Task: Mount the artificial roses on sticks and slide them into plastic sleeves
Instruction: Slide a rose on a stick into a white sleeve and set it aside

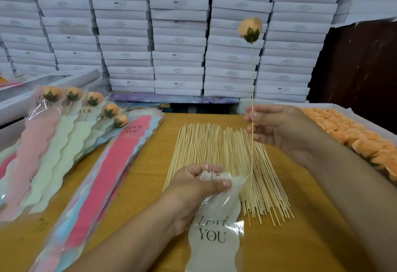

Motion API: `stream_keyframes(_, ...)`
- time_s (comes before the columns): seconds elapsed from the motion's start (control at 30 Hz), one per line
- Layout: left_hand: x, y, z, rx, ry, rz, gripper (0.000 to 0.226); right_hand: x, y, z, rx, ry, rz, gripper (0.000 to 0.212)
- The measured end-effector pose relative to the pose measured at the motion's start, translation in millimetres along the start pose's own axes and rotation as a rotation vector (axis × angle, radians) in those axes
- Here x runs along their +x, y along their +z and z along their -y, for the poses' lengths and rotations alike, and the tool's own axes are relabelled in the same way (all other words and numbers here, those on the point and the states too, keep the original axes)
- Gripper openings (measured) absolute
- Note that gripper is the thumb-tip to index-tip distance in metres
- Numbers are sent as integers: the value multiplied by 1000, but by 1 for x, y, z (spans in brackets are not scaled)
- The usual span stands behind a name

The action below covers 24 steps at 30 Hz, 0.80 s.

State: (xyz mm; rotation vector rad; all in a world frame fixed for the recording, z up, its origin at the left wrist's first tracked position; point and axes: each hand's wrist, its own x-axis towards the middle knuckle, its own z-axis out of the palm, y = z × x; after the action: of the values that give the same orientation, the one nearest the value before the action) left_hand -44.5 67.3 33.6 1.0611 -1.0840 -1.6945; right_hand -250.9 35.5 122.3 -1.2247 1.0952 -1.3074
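In the head view, the right hand (277, 127) sits right of centre and pinches a thin wooden stick (252, 91) between its fingers. The stick stands nearly upright, and a peach artificial rose (250, 29) with a green calyx is mounted on its top end, high in the upper right against the wall of stacked white boxes (178, 35). The stick's lower end reaches down to the mouth of a plastic sleeve (214, 228) at lower centre; whether the tip is already inside cannot be told.

The left hand (197, 188) grips the top of that sleeve, fingers curled round the bunched clear film with the thumb pressed on the front. The sleeve is clear with a pale wavy-edged panel printed "LOVE YOU" and hangs toward the bottom of the frame.

Beneath both hands, a fanned bundle of bare sticks (227, 164) lies on the yellow-brown tabletop (311, 218). At the right edge, a tray of loose peach rose heads (354, 138) rests beside the right forearm. At centre left lies a stack of empty sleeves (107, 175) with a pink one uppermost, and farther left a row of finished sleeved roses (71, 121) lies overlapped, flower heads pointing toward the boxes.
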Motion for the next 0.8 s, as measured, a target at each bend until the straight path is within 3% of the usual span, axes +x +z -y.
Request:
stream_keyframes(0.3,0,-4,0,-1,-15,14,53,24,10,13,-7,-28,-101,11)
stream_keyframes(0.8,0,-3,-1,-65,-23,-66,57,20,18,-12,-12,15,-15,12)
